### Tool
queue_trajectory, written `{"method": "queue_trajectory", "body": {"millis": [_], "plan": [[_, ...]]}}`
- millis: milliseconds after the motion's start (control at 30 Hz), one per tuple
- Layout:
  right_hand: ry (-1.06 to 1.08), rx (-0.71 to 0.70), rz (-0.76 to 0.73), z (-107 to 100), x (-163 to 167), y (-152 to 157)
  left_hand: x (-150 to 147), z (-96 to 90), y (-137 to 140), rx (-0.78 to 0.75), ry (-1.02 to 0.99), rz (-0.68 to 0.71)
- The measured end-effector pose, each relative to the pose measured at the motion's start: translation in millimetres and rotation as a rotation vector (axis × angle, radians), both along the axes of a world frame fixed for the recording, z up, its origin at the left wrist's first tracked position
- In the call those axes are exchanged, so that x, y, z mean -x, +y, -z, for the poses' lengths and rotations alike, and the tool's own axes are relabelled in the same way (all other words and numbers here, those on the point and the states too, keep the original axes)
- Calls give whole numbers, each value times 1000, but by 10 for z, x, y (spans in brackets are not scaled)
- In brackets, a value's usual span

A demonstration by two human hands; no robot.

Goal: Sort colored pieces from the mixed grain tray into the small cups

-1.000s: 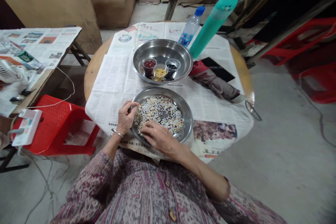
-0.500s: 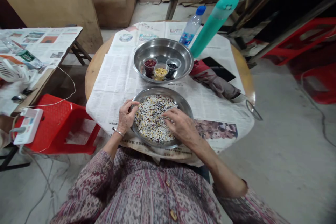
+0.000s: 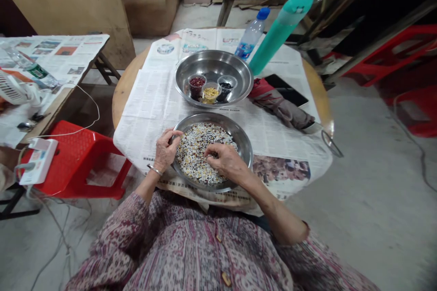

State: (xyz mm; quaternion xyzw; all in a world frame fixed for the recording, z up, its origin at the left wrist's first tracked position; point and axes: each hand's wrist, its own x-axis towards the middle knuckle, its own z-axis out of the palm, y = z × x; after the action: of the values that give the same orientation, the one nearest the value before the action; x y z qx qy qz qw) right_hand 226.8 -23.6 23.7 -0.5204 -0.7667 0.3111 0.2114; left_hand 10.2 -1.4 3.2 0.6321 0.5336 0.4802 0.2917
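Close to my body stands a shallow steel basin [image 3: 244,145] holding a mix of white rice-like grains [image 3: 194,163] with yellow, dark and reddish beans among them. My left hand [image 3: 166,149] is closed on the basin's left rim, thumb and fingers pinching the edge. Above the mix, my right hand [image 3: 223,159] has its fingers curled in towards the thumb; what lies between the fingertips is too small to make out. Behind it sits a second steel basin [image 3: 208,61] with three clear cups: red beans [image 3: 197,82], yellow beans [image 3: 210,94] and black beans [image 3: 226,86].
Newspaper [image 3: 143,100] covers the round table. On its right are a plastic bottle [image 3: 251,36], a tall green container [image 3: 278,36], a dark flat device [image 3: 288,91] and a folded umbrella [image 3: 283,107]. A red stool [image 3: 71,159] carrying a power strip [image 3: 39,161] stands left.
My right hand has moved slightly left over the grains, and its fingers have curled in more. My left hand stays at the basin's rim.
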Motion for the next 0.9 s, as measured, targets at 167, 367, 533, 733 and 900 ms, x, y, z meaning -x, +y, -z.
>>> {"method": "queue_trajectory", "body": {"millis": [167, 367, 533, 733, 900], "plan": [[41, -79, -281, -87, 239, -206, 0, -16, -5, -3, -1, 6], [-185, -303, -384, -59, 403, -126, -13, -10, -9, 2, 1, -11], [-216, -272, -149, 13, 122, 116, -8, -1, -13, 28, -3, -12], [-175, -309, 122, 58, -138, 282, -4, -3, -18, 48, 0, -12], [-285, -259, 138, 48, -8, 226, -4, 0, -12, 39, 3, -12]]}}
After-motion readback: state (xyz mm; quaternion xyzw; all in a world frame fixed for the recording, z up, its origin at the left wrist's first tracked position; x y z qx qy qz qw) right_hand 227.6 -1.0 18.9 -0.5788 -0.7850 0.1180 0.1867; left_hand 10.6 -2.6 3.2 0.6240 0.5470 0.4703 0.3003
